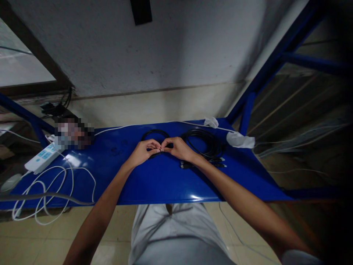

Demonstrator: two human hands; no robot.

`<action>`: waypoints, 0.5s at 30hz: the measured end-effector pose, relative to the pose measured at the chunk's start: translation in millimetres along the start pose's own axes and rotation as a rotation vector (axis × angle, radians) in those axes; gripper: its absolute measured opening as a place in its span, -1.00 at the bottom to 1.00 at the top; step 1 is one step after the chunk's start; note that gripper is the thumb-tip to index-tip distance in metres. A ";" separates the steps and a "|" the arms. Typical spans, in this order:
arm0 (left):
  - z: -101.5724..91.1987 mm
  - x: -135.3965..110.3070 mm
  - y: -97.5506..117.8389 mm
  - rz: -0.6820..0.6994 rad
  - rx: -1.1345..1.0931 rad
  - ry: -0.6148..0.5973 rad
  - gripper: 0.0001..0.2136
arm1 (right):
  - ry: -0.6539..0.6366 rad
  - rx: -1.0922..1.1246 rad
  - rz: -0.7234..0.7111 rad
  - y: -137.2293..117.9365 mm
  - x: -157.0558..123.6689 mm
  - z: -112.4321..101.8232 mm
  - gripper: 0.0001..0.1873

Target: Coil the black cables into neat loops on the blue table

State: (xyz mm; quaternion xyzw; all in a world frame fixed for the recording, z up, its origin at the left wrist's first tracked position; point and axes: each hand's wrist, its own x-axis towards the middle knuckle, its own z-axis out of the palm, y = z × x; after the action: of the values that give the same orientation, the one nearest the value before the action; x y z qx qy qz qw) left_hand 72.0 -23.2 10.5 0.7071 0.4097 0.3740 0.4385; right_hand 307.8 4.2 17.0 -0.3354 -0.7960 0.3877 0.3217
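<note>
My left hand (143, 151) and my right hand (178, 148) meet at the middle of a blue metal shelf (154, 180). Both are closed in a pinch on a small coil of black cable (154, 133), which loops away from my fingertips toward the wall. The fingertips of the two hands nearly touch. A second, larger coil of black cable (205, 143) lies on the shelf just right of my right hand, with its plugs (187, 165) by my right wrist.
A white power strip (41, 158) and loops of white cord (52, 191) lie at the shelf's left end. Crumpled white wrappers (239, 140) sit at the back right corner. Blue rack posts (248, 106) rise on the right. A wall stands close behind.
</note>
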 end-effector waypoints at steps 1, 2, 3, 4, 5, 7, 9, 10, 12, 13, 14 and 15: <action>0.1 -0.1 -0.2 -0.003 -0.004 0.004 -0.79 | 0.002 -0.001 -0.002 0.2 -0.1 0.5 -0.89; 0.3 -0.2 -0.4 -0.005 -0.007 0.009 -0.79 | 0.004 -0.006 -0.005 0.4 -0.2 0.9 -0.88; 0.6 -0.4 -0.6 -0.004 -0.010 0.012 -0.79 | 0.003 -0.014 -0.008 0.7 -0.2 1.3 -0.87; 1.0 -0.5 -0.8 -0.002 -0.011 0.015 -0.79 | 0.002 -0.023 -0.009 1.1 -0.2 1.6 -0.86; 1.6 -0.5 -0.9 0.002 -0.010 0.019 -0.79 | 0.001 -0.030 -0.008 1.6 0.0 1.8 -0.85; 2.6 -0.4 -1.2 0.007 -0.009 0.029 -0.79 | 0.001 -0.038 -0.001 2.6 0.4 2.0 -0.84; 3.3 0.1 -2.2 0.015 -0.023 0.043 -0.78 | 0.000 -0.037 0.007 3.5 0.8 2.1 -0.84; 3.5 0.4 -3.2 0.022 -0.033 0.053 -0.77 | -0.003 -0.036 0.010 3.9 0.9 2.1 -0.84; 3.3 1.1 -5.9 0.029 -0.043 0.071 -0.75 | -0.014 -0.035 0.010 4.2 1.0 2.0 -0.83; 3.1 1.4 -7.4 0.028 -0.040 0.077 -0.74 | -0.018 -0.036 0.009 4.1 0.9 1.9 -0.83; 2.9 1.6 -9.0 0.023 -0.033 0.079 -0.72 | -0.020 -0.039 0.008 3.8 0.8 1.8 -0.83; 2.8 1.7 -10.5 0.018 -0.021 0.077 -0.72 | -0.020 -0.042 0.008 3.4 0.7 1.6 -0.83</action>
State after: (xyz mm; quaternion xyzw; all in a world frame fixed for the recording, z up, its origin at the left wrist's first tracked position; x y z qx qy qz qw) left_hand 72.5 -19.5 0.1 0.6913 0.4159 0.4091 0.4263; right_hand 307.1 5.7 13.6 -0.3411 -0.8060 0.3756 0.3049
